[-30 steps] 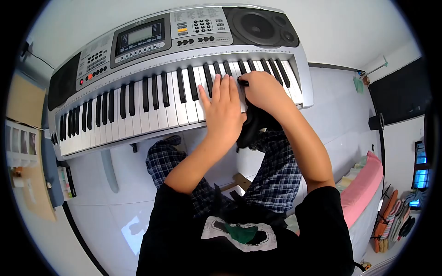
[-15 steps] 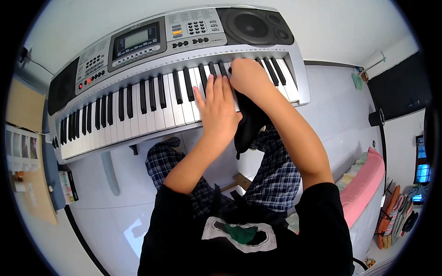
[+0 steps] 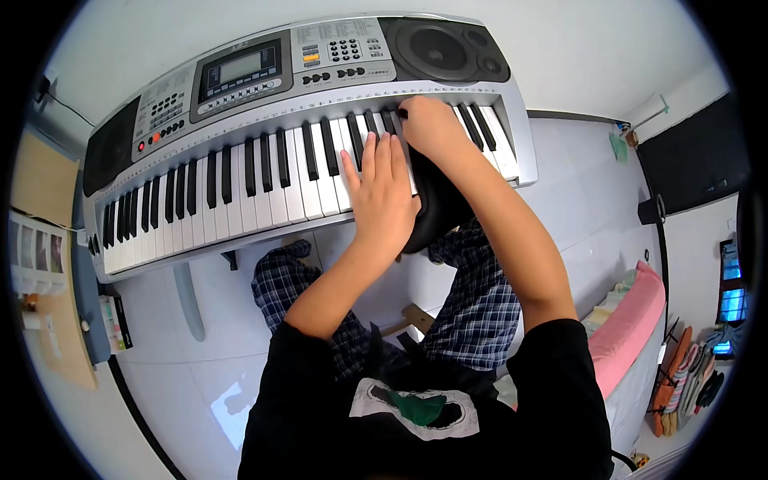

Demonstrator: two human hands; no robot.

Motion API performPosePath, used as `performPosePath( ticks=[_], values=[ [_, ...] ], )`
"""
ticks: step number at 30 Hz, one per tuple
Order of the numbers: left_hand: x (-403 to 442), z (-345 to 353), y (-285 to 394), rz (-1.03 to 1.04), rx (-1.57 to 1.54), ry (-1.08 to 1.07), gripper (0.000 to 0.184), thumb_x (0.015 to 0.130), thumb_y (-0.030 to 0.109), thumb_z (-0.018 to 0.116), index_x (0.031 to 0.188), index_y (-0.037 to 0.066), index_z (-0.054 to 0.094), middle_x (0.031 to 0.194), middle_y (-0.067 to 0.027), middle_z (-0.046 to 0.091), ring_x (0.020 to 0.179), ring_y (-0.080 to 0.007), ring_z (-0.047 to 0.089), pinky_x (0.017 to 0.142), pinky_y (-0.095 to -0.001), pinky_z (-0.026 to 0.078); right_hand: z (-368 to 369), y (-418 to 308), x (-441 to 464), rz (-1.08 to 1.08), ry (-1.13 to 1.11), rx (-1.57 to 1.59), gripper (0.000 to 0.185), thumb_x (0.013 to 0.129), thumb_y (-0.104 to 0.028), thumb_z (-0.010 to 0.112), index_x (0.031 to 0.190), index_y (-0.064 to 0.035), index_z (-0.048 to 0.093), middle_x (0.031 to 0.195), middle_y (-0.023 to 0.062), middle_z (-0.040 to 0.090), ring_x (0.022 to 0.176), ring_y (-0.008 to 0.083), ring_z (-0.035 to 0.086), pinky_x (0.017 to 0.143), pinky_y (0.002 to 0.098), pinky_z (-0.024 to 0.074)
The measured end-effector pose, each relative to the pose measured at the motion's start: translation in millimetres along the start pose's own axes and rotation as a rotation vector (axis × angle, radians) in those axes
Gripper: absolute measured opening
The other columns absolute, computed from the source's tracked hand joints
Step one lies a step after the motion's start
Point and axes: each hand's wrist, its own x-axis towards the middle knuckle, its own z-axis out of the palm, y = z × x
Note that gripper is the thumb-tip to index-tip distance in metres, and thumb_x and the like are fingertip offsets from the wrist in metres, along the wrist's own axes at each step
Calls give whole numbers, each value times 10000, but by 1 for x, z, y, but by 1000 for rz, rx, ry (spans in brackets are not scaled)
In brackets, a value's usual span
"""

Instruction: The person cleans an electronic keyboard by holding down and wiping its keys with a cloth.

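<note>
The electric keyboard stretches across the upper middle, its white and black keys facing me. On its right-hand keys my left hand lies palm down, fingers stretched out. Just right of it, my right hand is closed in a fist over the upper part of the keys. A black cloth is gripped in that fist; a bit of it shows at the knuckles. The rest hangs below the right forearm, over the keyboard's front edge, beside my left hand. My right hand and forearm hide part of the cloth and keys.
A large speaker and a display are built into the keyboard's top. My plaid-trousered legs are below it. A bed with a pink cushion stands at right; a wooden desk at left.
The black cloth's lower end, which dangled as a narrow tip, is now drawn up into a rounder, shorter fold. Both hands stay in nearly the same places.
</note>
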Motion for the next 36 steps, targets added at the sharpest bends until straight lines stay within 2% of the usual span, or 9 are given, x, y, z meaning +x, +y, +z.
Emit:
performPosePath(
  ticks=[3,8,10,13,18,20,27,33,36],
  values=[
    [2,-3,1,8,-2,0,867,562,104,823,1333,-65,463,1359,-169,473,1375,-340,358,1133,-622,171,-12,13,-12,-137,-28,103,304,776,-57,580,1042,18,706,941,248,684,917,395,662,862,435,514],
    [1,-3,2,1,-2,-10,892,613,224,850,1352,-67,444,1407,-175,446,1391,-338,335,1139,-624,158,-29,11,-65,-135,-143,155,333,757,-46,586,1065,0,704,963,249,682,918,398,656,862,423,514],
    [1,-4,4,-9,9,-67,901,614,242,859,1353,-65,443,1408,-174,445,1393,-333,335,1140,-619,160,-29,13,-73,-180,-133,117,277,767,-67,585,1001,-33,729,920,217,692,881,375,663,819,440,522],
    [-1,-3,4,-9,23,-52,899,614,229,861,1355,-64,443,1409,-171,443,1396,-331,334,1140,-618,157,-16,10,-66,-150,-2,110,259,773,-68,590,994,-32,722,894,202,677,858,371,657,788,448,522],
    [0,-4,3,-6,22,-49,899,620,229,859,1358,-70,442,1404,-165,446,1391,-330,340,1140,-619,160,-9,7,-59,-106,26,51,254,794,-82,591,1011,-37,714,893,192,655,847,367,651,763,444,523],
    [1,-3,2,-9,15,-51,896,619,233,860,1354,-73,448,1402,-164,447,1389,-331,344,1139,-619,163,-18,10,-72,-115,-58,166,324,757,-22,595,1062,-6,706,923,217,665,859,388,644,797,435,512],
    [-1,3,3,-2,4,3,898,598,265,871,1327,-82,477,1372,-159,476,1362,-333,381,1131,-623,180,-37,15,-97,-158,-201,149,339,760,-24,614,1089,-19,696,926,195,668,824,373,648,768,428,513],
    [0,2,1,3,5,-1,894,597,231,877,1326,-85,467,1371,-164,470,1363,-334,379,1127,-630,177,-24,9,-103,-61,-45,180,310,760,-21,622,1058,-21,708,936,189,665,835,371,641,782,422,510],
    [1,-1,2,17,31,-39,844,629,270,858,1311,-71,499,1358,-165,488,1365,-345,373,1132,-626,173,-45,23,-113,-166,-224,268,339,751,6,629,1081,-25,701,928,186,665,860,364,635,796,413,504]
  ],
)
